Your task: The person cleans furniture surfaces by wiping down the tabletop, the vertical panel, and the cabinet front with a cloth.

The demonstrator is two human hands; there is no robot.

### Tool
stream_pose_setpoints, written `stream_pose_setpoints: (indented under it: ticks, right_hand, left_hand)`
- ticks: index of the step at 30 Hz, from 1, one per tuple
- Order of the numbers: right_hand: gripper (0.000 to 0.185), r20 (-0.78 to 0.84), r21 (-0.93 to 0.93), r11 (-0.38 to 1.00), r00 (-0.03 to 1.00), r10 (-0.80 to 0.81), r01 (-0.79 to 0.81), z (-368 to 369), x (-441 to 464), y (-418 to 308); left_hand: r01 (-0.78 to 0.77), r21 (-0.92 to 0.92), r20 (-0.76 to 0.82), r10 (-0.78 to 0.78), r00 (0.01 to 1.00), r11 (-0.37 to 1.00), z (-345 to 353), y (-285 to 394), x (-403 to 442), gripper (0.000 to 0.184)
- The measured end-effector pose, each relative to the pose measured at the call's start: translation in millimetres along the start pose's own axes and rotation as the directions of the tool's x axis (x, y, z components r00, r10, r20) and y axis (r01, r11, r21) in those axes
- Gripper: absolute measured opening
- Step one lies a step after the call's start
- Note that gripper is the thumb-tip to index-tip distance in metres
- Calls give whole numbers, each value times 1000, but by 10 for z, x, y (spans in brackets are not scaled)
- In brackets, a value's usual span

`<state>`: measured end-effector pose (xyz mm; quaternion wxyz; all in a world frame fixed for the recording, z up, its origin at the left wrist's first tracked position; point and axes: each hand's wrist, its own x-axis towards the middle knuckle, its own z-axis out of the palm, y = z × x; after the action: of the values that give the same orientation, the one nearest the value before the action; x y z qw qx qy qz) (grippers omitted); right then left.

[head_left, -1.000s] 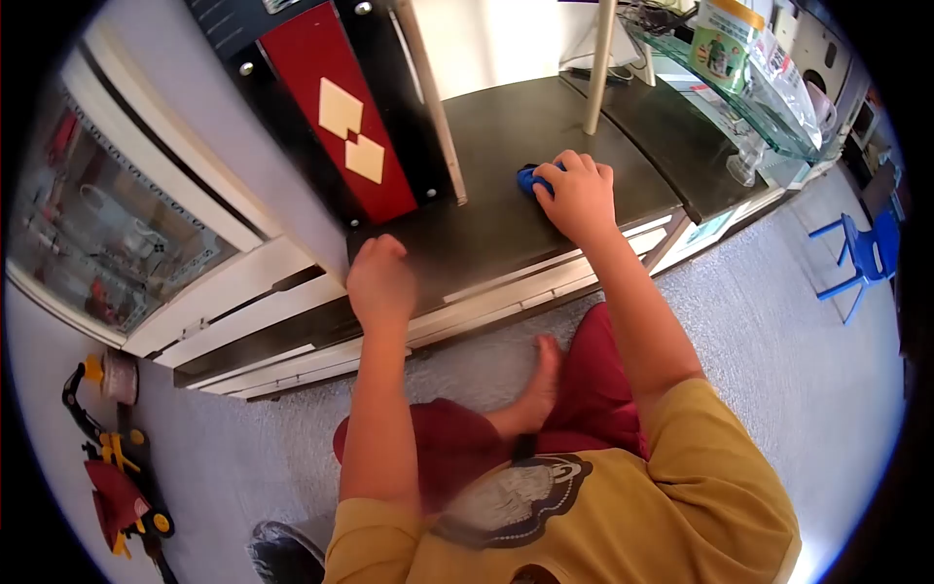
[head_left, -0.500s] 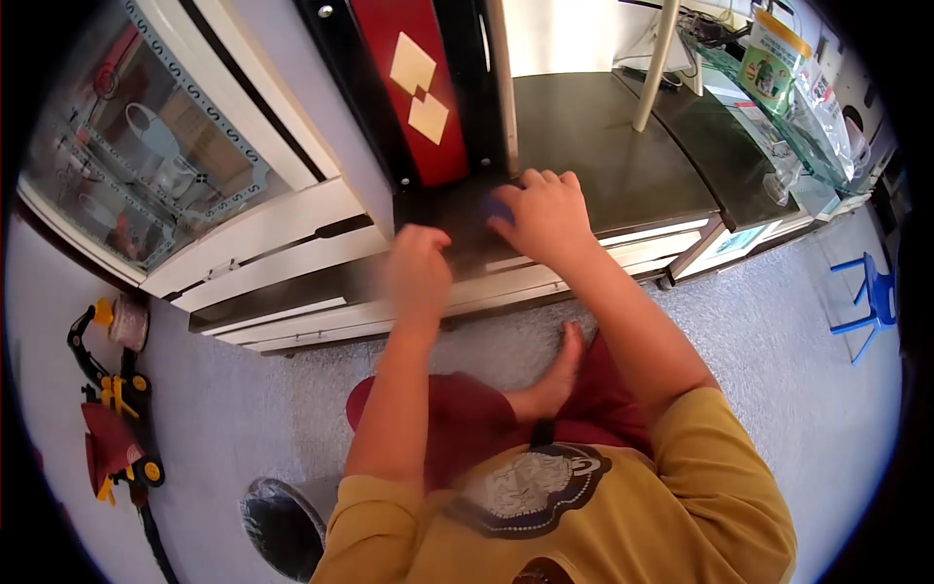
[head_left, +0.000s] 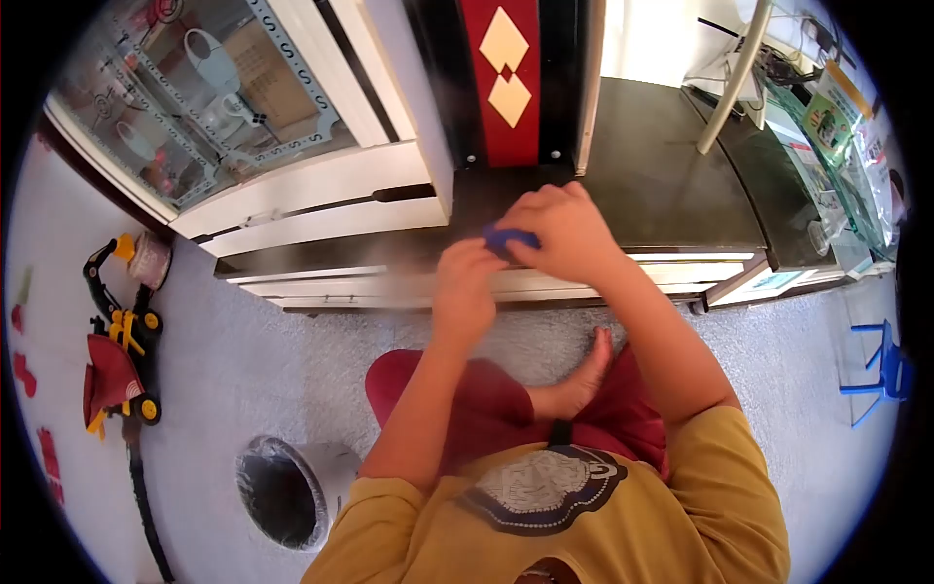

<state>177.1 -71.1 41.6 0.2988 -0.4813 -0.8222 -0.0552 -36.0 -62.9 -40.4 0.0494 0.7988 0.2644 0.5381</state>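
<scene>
A small dark-blue object (head_left: 513, 239) is between my two hands, above the front edge of the dark cabinet top (head_left: 662, 195). My right hand (head_left: 564, 234) has its fingers wrapped round it from the right. My left hand (head_left: 469, 282) touches or nearly touches its left end, with fingers closed together; whether they grip it is too blurred to tell. What the object is cannot be made out, as the fingers cover much of it.
Behind the hands stands a black and red panel (head_left: 512, 127) with cream diamonds. Glass-fronted cabinet doors (head_left: 292, 195) are at left, a pole (head_left: 736, 83) and glass shelf at right. On the floor are a bin (head_left: 326, 472), a toy digger (head_left: 117, 360) and a blue chair (head_left: 887, 375).
My right hand has lifted the blue object off the cabinet top and brought it left to my left hand. The two hands have come together, and the view has shifted left.
</scene>
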Motion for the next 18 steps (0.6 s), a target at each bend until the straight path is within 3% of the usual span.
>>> stream_pose_setpoints:
  ticks: [2, 4, 7, 8, 9, 11, 13, 14, 17, 18]
  right_hand:
    - [22, -22, -87, 990, 994, 109, -110, 33, 19, 141]
    - [21, -54, -137, 968, 977, 206, -212, 103, 91, 141]
    - [20, -91, 11, 986, 981, 169, -169, 144, 108, 26]
    - [22, -74, 232, 952, 972, 221, -199, 185, 125, -25]
    - [27, -22, 492, 822, 940, 342, -287, 112, 143, -214]
    - [36, -55, 747, 628, 921, 386, -218, 203, 142, -471]
    - [42, 55, 942, 303, 955, 293, -147, 265, 132, -646]
    - [44, 132, 933, 293, 957, 259, -208, 185, 106, -642]
    - [48, -115, 806, 592, 984, 139, 11, 193, 145, -434]
    - [41, -219, 607, 793, 969, 114, 43, 145, 179, -341]
  left_hand:
    - [8, -15, 54, -7, 999, 1000, -54, -1, -2, 38]
    - [128, -65, 17, -128, 992, 990, -61, 116, 57, 37]
    - [379, -169, 51, -376, 925, 910, -154, 227, 104, 40]
    - [462, -236, 38, -467, 883, 855, -124, 324, 148, 44]
    - [539, -304, 34, -557, 830, 785, -131, 421, 207, 50]
    - [572, -523, 96, -623, 776, 632, -144, 503, 258, 70]
    - [452, -535, -80, -575, 814, 714, -88, 541, 336, 72]
    - [486, -551, -53, -610, 791, 678, -178, 571, 334, 69]
    - [479, -388, -157, -569, 807, 787, -478, 360, 427, 61]
    - [467, -267, -237, -527, 816, 843, -555, 255, 442, 58]
